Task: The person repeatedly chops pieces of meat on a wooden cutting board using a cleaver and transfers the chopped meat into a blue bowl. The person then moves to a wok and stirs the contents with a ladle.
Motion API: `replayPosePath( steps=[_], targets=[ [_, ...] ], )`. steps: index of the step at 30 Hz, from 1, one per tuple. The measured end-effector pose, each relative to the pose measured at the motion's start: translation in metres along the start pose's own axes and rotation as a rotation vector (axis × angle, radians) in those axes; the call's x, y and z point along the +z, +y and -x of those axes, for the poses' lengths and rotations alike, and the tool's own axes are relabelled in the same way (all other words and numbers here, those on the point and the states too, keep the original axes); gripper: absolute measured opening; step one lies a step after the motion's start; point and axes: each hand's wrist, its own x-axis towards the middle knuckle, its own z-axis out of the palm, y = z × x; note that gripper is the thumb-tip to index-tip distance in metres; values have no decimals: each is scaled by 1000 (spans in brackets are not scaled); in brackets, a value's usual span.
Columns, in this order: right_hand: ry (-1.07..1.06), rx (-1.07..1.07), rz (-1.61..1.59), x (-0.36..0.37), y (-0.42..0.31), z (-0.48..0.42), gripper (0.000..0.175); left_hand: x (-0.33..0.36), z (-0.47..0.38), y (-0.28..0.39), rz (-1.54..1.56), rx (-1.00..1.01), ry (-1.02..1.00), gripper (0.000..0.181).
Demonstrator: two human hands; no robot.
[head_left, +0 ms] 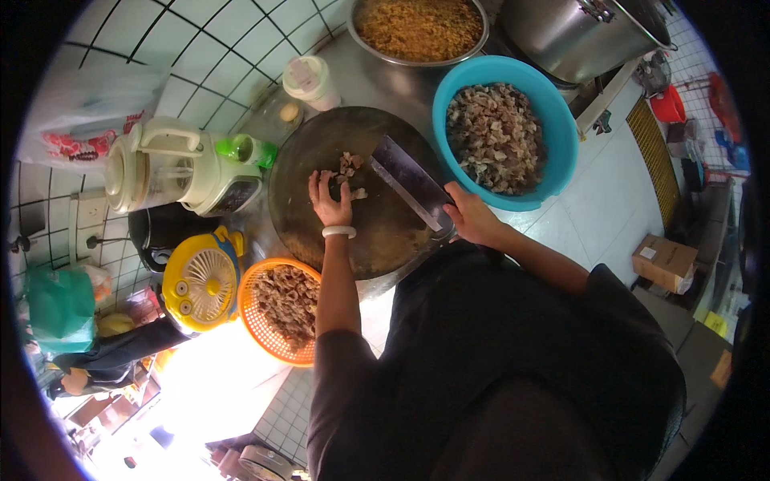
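Observation:
A large round chopping block (373, 240) stands before me, its surface dark and worn. On its upper part lie a few small pieces of meat (349, 165), and my left hand (331, 201), with a pale bangle at the wrist, rests at them with fingers spread. Whether the fingers pinch a piece is hard to tell. My right hand (472, 216) grips a broad cleaver (409, 180), its blade slanting over the block's right side. A turquoise plastic basin (562, 138) of chopped meat (496, 138) is at the right, and an orange plastic colander (277, 355) with browner meat pieces at the lower left.
Behind the block are a steel bowl (421, 62) of yellowish crumbly food, a big steel pot (571, 42) and a lidded cup (311, 84). A blender-like appliance (174, 168) and a yellow fan (201, 282) stand left. A cardboard box (665, 263) is at far right.

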Motion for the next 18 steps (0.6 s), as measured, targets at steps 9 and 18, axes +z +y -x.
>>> replayPosePath(
  steps=[9, 18],
  targets=[
    [-197, -52, 270, 18, -32, -5, 19, -1, 45, 10, -262, 85, 117, 18],
    [-300, -87, 375, 45, -55, -19, 26, 0, 48, 15, -302, 62, 155, 23]
  ],
)
